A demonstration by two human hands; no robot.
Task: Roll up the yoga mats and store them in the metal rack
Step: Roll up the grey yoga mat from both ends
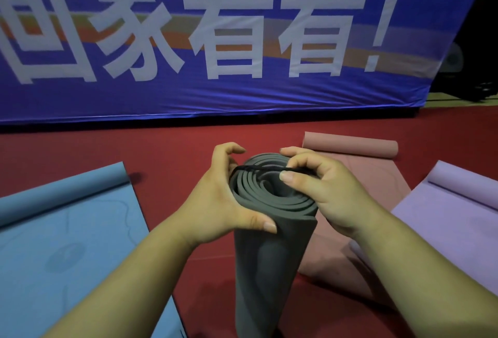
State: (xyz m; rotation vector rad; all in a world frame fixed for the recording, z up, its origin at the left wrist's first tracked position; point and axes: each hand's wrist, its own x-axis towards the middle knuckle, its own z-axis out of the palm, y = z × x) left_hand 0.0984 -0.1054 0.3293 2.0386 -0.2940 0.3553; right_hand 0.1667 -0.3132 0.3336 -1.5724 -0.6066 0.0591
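A rolled grey yoga mat (269, 262) stands upright in front of me, its spiral end facing up. My left hand (218, 197) grips the roll's left side near the top. My right hand (320, 189) holds the right side, its fingers pinching a thin black strap (258, 168) stretched across the top rim. A blue mat (67, 243) lies flat on the left with its far end curled. A pink mat (358, 159) lies behind the roll on the right, and a purple mat (455, 203) lies at the far right, both with curled far ends. No metal rack is in view.
The floor is red carpet (175, 154). A large blue banner (215, 41) with white characters stands across the back. Dark equipment (474, 68) sits in the shadow at the far right.
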